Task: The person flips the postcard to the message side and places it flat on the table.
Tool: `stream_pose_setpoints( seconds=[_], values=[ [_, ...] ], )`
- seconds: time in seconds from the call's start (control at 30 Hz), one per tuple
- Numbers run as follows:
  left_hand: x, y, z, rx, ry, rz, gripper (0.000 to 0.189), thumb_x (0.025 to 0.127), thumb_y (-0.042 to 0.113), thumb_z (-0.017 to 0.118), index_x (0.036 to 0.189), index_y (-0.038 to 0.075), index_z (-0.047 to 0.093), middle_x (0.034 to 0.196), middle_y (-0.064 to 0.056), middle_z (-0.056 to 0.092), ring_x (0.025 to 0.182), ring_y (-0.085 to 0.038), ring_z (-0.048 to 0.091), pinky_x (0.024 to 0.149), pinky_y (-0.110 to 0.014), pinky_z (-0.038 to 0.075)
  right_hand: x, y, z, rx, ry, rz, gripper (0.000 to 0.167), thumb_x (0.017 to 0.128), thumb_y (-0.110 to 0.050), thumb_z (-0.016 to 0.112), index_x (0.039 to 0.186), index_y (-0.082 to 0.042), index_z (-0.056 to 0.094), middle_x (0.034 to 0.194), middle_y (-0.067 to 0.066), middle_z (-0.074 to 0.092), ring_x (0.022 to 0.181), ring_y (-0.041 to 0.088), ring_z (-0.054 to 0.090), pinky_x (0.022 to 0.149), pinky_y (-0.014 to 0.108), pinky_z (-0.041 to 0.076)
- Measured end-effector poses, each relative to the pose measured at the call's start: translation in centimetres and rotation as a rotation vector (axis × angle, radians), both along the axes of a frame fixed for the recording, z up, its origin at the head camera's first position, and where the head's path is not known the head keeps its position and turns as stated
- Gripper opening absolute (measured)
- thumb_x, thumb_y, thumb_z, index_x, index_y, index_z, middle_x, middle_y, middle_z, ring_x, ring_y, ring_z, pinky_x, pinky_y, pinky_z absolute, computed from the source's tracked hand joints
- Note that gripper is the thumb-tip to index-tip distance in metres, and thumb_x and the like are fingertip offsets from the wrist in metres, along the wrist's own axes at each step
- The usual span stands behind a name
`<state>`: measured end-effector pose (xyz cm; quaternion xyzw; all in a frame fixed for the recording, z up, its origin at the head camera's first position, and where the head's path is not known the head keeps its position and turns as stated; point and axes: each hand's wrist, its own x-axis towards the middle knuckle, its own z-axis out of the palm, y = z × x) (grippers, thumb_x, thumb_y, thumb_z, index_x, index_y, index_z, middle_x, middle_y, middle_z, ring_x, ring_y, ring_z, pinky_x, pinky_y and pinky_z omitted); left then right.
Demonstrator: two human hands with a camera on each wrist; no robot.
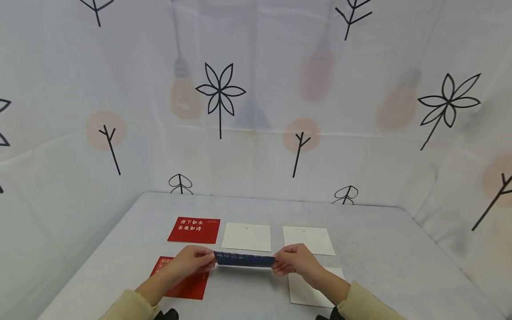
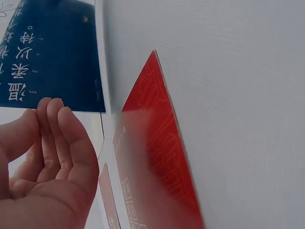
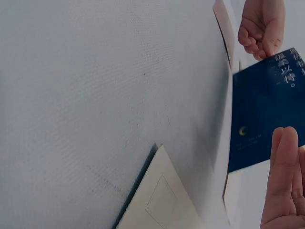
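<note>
Between both hands a dark blue card (image 1: 245, 260) is held up over the table, tilted so the head view sees it as a narrow strip. White characters run across it, and the right wrist view catches a small yellow moon on its face. My left hand (image 1: 195, 261) pinches the card's left end between thumb and fingers. At the opposite end my right hand (image 1: 299, 262) pinches it the same way. Below my left forearm lies a red card (image 1: 190, 286) with pale line patterns, partly covered by the hand. A cream card (image 1: 310, 291) lies under my right wrist, partly hidden.
Farther back on the white table (image 1: 380, 258) lie a red card (image 1: 194, 230) with white characters, a cream card (image 1: 246, 237) in the middle and another cream card (image 1: 308, 239) to the right. A patterned white curtain (image 1: 256, 169) rises behind the table.
</note>
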<state>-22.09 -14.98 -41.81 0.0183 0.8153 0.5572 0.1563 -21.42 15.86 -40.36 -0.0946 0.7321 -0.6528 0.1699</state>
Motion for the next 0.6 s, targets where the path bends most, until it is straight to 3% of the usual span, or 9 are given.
stream_pose_setpoints(
  seconds=[0.43,0.6],
  values=[
    [0.25,-0.06,0.10,0.019,-0.040,0.013,0.034,0.083,0.023,0.071,0.106,-0.002,0.066,0.094,-0.009,0.067,0.079,-0.018,0.065,0.074,-0.034,0.054,0.00,-0.34,-0.66,0.086,0.040,-0.044,0.018,0.082,-0.005,0.068,0.090,0.011,0.067,0.073,0.006,0.065,0.060,0.014,0.062,0.061,0.031,0.055],
    [0.29,-0.07,0.08,0.040,-0.062,0.024,0.039,0.084,0.022,0.070,0.112,-0.004,0.062,0.095,-0.010,0.067,0.078,-0.019,0.065,0.074,-0.034,0.054,0.19,-0.72,-0.65,0.118,0.029,-0.052,0.028,0.080,-0.001,0.067,0.105,0.010,0.060,0.074,0.007,0.065,0.062,0.016,0.062,0.061,0.032,0.055]
  ],
)
